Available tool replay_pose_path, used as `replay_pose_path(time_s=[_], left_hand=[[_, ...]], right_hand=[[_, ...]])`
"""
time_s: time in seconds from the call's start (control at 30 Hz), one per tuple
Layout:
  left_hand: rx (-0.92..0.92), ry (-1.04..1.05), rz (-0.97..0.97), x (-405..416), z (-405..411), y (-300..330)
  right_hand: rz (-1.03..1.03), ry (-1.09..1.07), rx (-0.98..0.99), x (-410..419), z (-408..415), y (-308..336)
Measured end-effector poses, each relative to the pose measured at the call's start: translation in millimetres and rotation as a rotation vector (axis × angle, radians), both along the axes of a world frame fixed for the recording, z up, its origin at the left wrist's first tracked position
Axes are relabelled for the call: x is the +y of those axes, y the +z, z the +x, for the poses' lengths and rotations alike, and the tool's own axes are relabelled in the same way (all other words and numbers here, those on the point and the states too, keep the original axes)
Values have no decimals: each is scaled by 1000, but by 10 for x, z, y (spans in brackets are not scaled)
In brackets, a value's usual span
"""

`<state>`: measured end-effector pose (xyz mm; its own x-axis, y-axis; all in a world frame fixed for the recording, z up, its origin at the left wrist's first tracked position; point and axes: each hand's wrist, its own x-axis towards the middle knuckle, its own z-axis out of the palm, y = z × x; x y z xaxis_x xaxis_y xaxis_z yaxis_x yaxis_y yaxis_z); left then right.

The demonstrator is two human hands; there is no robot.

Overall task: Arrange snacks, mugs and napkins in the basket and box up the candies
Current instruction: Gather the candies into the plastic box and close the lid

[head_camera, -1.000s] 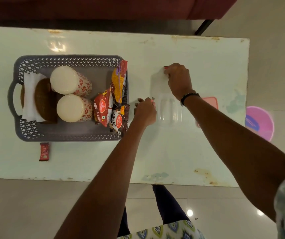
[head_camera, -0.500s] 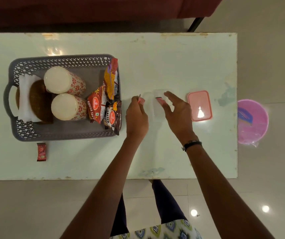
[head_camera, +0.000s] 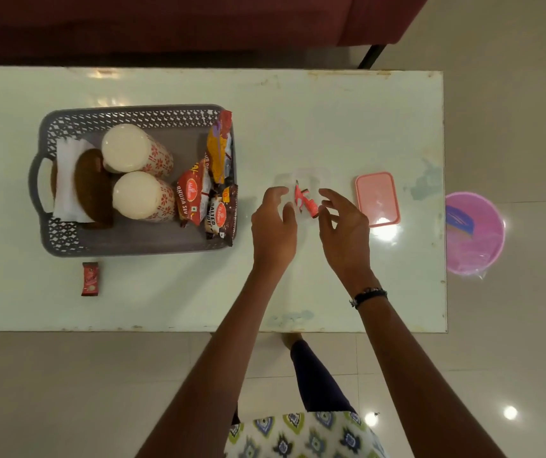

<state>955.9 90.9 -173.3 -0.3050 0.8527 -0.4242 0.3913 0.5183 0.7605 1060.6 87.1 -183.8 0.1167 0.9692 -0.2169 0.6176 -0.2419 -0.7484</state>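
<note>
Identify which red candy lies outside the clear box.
The dark red candy alone on the table below the grey basket; the others sit inside the clear box.

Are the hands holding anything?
Nothing is held. The left hand and right hand hover open beside the red candies in the clear box.

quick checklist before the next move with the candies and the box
1. Clear box open, on the table: ok.
2. Pink candies inside the box: ok, apparently.
3. Left hand and right hand free: ok, both open beside the box.
4. Pink lid in reach: ok, right of the box.
5. All candies boxed: not ok, a red candy lies in front of the basket.
6. Lid fits: cannot tell.
</note>
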Motion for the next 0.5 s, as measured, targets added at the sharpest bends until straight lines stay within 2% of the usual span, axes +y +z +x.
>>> replay_pose_path(time_s=[0.23, 0.33, 0.5], left_hand=[[-53, 68, 221, -287, -578, 275], [-48, 142, 247, -496, -965, 298], [98, 332, 265, -953, -1738, 99]], right_hand=[[61, 67, 20, -11, -498, 245], [82, 147, 60, -56, -853, 318], [103, 328, 48, -222, -1592, 335]])
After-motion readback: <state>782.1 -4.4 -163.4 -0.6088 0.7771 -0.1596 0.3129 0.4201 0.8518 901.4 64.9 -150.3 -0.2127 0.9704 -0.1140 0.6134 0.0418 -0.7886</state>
